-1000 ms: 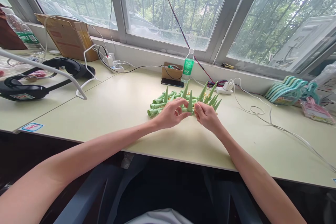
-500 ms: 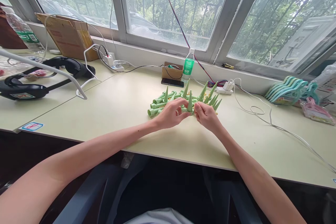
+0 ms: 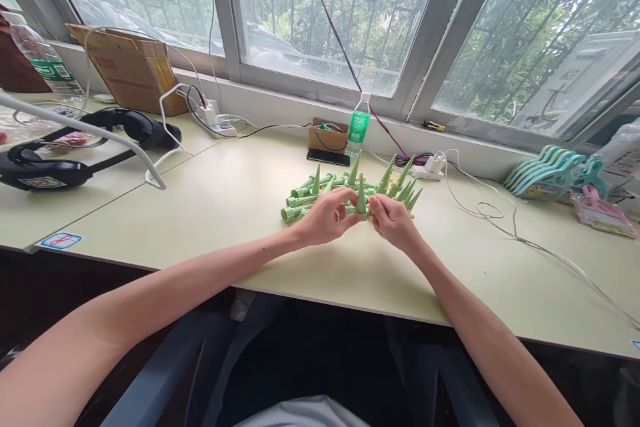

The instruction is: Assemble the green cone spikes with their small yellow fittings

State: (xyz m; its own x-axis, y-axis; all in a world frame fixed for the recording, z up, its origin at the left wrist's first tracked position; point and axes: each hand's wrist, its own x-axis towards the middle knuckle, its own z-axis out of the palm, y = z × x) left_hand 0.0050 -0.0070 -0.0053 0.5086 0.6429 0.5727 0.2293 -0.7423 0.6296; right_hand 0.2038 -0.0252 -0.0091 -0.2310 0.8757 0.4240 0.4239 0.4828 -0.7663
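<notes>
My left hand grips a green plastic spike between thumb and fingers, its tip pointing up. Close on its right, my right hand is closed in a pinch by the spike's lower end; whatever sits in those fingers is hidden. Behind both hands lies a pile of green parts: ribbed tubes on the left, and several upright or leaning cone-shaped spikes at the middle and right. Small yellowish bits show among them.
Behind the pile are a black phone, a small cardboard box and a green-labelled bottle. A white cable crosses the right side, near teal hangers. A black headset lies left. The table's front edge runs below my forearms.
Hardly anything differs. The spike in my left hand has shifted very slightly to the left, and both hands keep their grip.
</notes>
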